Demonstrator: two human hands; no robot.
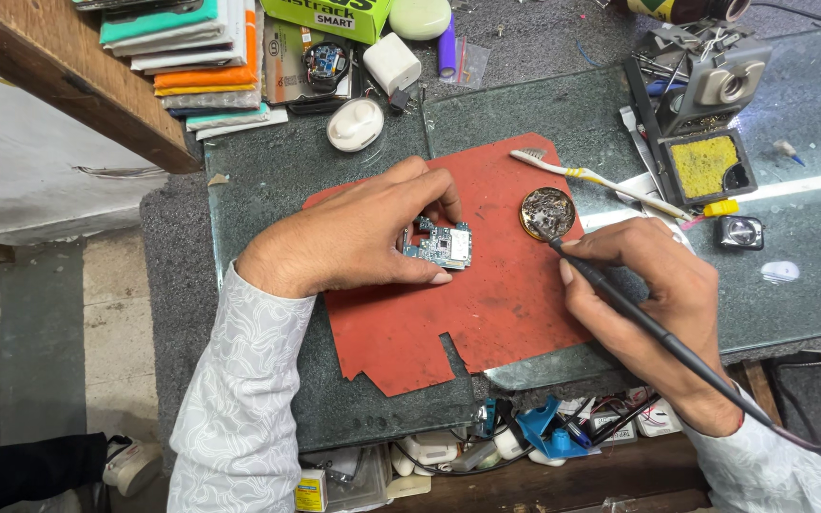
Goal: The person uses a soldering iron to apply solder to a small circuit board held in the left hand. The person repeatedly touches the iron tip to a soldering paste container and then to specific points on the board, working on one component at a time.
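Note:
My left hand point(358, 233) pinches a small blue-green circuit board point(441, 245) and holds it down on a red mat point(486, 304). In my right hand point(653, 280) is a thin black soldering iron point(662, 332), gripped like a pen. Its tip rests in a round brass tin of tip-cleaning wool point(547, 211) at the mat's upper right edge. Both sleeves are white with a pale pattern.
A white and yellow toothbrush point(601, 179) lies beyond the tin. A soldering stand with a yellow sponge point(703, 163) sits at the right. Stacked boxes point(201, 47), a white earbud case point(354, 123) and a white charger point(391, 62) are at the back. Small tools crowd the shelf below the glass worktop point(810, 256).

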